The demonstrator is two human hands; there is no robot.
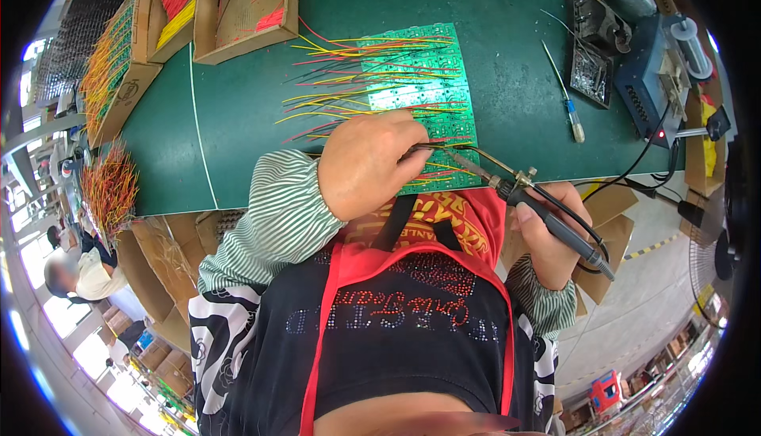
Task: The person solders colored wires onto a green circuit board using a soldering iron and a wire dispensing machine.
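A green circuit board panel (428,79) lies on the green mat, with many red and yellow wires (341,79) fanning off its left side. My left hand (366,162) rests on the panel's near left part, fingers curled and pinching a thin wire against the board. My right hand (547,238) grips a black-handled soldering iron (547,216) just off the table's near edge. The iron's metal tip (460,160) points left onto the board, right beside my left fingertips.
Cardboard boxes (246,8) with red and yellow wires stand at the far left. A soldering station (654,83), an iron stand (594,47) and a small screwdriver (567,99) sit at the right. A bundle of wires (111,182) hangs off the left edge. Another person (75,273) sits far left.
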